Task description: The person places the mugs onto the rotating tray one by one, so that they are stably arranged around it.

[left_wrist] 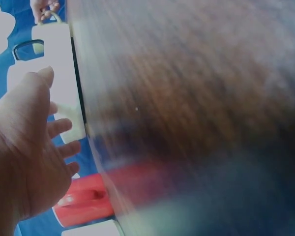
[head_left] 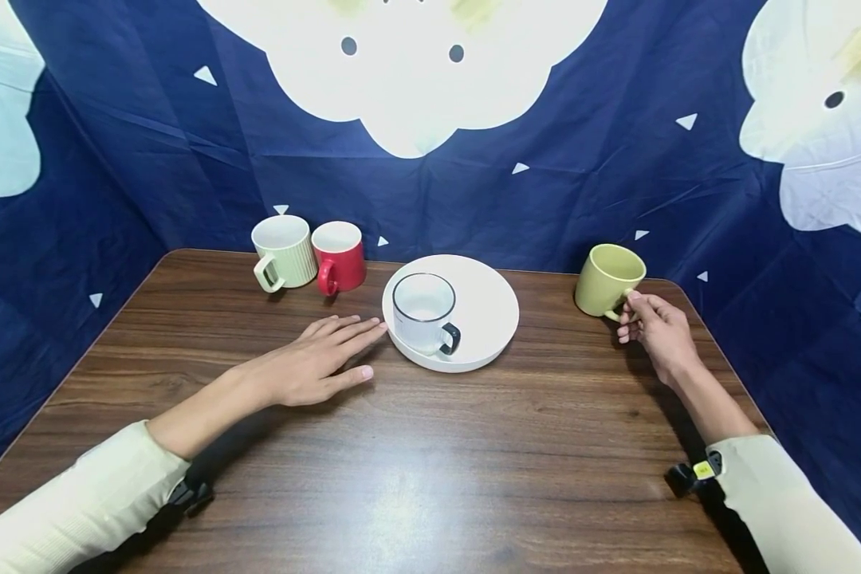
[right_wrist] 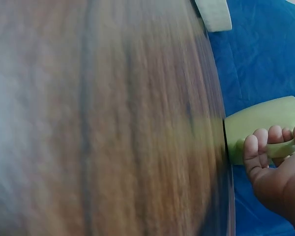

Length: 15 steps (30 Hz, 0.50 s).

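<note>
Your R hand (head_left: 658, 331) pinching yellow-green mug (head_left: 606, 279) by hdl (head_left: 612, 316), R of white tray (head_left: 484, 311), your L hand (head_left: 314, 363) w/ fingers spread, just L of tray

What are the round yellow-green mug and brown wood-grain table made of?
The yellow-green mug looks like satin-glazed ceramic, from its smooth, even colour, though plastic is possible. The brown table shows grain streaks and soft glare: probably smooth-finished wood or laminate.
</note>
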### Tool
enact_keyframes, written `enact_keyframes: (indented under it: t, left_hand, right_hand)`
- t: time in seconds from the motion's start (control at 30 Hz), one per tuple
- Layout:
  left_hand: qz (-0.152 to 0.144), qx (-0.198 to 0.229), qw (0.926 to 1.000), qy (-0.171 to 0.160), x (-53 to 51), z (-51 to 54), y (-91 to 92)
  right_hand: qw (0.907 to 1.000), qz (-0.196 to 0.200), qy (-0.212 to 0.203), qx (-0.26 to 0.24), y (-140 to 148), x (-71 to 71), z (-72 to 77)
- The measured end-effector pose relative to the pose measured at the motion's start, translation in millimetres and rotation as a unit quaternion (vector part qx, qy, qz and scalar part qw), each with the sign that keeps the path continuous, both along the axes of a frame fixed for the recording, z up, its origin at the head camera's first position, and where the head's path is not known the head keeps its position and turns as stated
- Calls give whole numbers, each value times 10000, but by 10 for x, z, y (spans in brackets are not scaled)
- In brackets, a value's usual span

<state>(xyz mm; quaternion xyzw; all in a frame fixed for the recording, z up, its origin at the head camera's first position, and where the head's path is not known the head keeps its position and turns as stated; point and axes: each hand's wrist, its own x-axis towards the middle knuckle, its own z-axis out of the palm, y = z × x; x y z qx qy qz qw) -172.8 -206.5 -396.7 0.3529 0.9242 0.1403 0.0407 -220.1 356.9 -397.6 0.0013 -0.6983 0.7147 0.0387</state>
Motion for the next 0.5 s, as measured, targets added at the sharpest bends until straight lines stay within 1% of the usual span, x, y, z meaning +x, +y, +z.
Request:
enact_keyframes:
  t: [0.23, 0.4, 0.5]
  left_hand:
    - [50, 55, 10000, 48, -49, -15, -15]
    - [14, 94, 9998, 168, -68, -6, -27]
    - [-13, 121, 9998, 177, -69, 1, -33]
  right_hand:
    - [9992, 75, 136, 358, -106, 63, 2]
    - [9993, 153, 178, 304, -162, 105, 4]
    - [9992, 193, 182, 294, -186, 134, 6]
